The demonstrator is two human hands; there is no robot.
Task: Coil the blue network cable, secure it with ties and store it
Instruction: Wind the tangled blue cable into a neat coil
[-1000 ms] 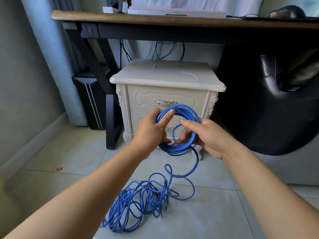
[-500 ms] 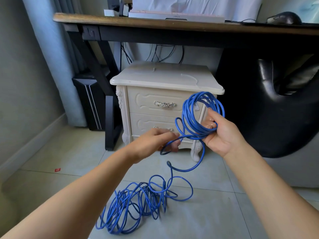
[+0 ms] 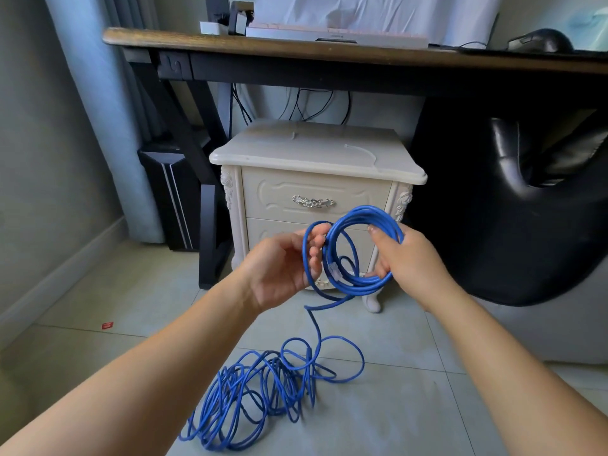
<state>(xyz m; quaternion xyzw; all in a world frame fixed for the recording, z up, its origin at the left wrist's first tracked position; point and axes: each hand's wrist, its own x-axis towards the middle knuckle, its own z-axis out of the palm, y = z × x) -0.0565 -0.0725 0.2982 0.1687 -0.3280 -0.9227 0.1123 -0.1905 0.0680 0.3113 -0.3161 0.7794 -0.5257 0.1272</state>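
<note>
A coil of blue network cable (image 3: 358,284) hangs in the air in front of a cream nightstand. My right hand (image 3: 408,261) grips the coil's right side, thumb over the strands. My left hand (image 3: 283,268) holds a fresh loop of the same cable against the coil's left edge. A clear plug shows inside the coil. From the coil the cable drops to a loose tangled heap (image 3: 263,390) on the tiled floor. Two white cable ties (image 3: 362,151) lie on the nightstand top.
The cream nightstand (image 3: 316,192) with two drawers stands under a dark wooden desk (image 3: 329,51). A black leather chair (image 3: 526,225) fills the right. A black computer tower (image 3: 171,199) and curtain stand at the left. A small red scrap (image 3: 107,325) lies on the tiles.
My left hand has risen from below and brought a new loop up against the coil. My right hand has lowered the coil and moved it left. Less slack hangs between hands and heap.
</note>
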